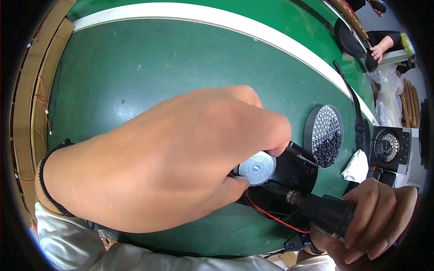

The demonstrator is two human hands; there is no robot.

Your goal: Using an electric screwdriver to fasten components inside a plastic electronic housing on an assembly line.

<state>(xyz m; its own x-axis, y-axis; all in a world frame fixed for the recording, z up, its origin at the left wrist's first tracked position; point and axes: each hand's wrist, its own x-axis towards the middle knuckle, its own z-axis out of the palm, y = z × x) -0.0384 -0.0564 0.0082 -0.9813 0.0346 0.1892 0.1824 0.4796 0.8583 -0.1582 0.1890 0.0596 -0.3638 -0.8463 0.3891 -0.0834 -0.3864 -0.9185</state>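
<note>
A green worktable (pixel 135 67) with a white curved edge band holds a black speaker part under two bare hands.

On the black speaker housing (pixel 289 180), the left hand (pixel 162 162) pinches the round silver magnet disc (pixel 257 168) between fingertips and thumb. Right of the housing, the right hand (pixel 375 217) is wrapped around a black power screwdriver (pixel 327 212), its bit at the housing. Keeping the bit square and the housing pinned would help; the red wire (pixel 266 212) lies near the bit. Beyond the housing sits a perforated dish of screws (pixel 324 135).
</note>
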